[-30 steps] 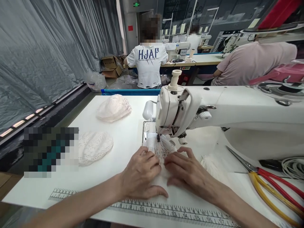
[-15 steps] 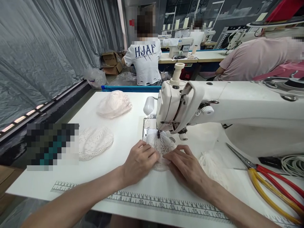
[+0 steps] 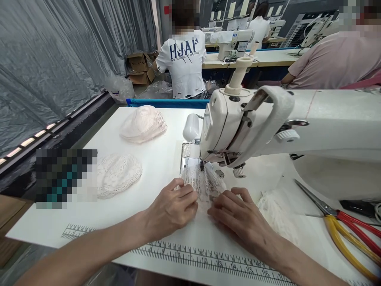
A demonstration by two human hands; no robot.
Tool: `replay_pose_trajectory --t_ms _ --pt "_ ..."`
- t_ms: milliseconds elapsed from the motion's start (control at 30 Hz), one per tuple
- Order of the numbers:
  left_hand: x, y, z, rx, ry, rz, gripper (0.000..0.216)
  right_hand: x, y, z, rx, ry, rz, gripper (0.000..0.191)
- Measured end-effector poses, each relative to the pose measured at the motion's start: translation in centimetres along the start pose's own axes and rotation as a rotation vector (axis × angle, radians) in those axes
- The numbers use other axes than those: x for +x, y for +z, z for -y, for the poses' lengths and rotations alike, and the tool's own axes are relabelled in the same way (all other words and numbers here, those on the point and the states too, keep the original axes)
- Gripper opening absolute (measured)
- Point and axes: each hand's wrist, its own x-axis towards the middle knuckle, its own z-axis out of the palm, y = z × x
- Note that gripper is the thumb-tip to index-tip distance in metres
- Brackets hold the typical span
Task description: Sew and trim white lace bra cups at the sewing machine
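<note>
Both forearms (image 3: 89,254) come in from the bottom edge and angle toward each other, so the two hands sit close together, palms down. The left hand (image 3: 171,208) is knuckles-up with its fingers curled and the tips pressed down. I honestly can't tell if it's pinching or just pressing. The right hand (image 3: 238,212) lies flatter, its fingers (image 3: 222,196) stretched out and a bit spread, aimed at the other hand's fingertips with a small gap between. Both arms are bare and the wrists are pretty much straight.
</note>
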Motion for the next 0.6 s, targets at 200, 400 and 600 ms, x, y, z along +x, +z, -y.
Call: replay_pose_trajectory --t_ms 200,400,600 --pt "-0.06 -0.11 -0.08 -0.006 0.078 0.032 0.017 0.23 -0.31 0.08 -0.018 -0.101 0.014 0.022" --pt "-0.12 -0.09 -0.35 0.030 0.061 0.041 0.015 0.30 -0.24 0.22 -0.058 -0.163 -0.018 0.021" --pt "0.04 0.00 -0.50 0.018 0.045 0.036 0.015 0.34 -0.36 0.40 -0.070 -0.157 -0.005 0.023"
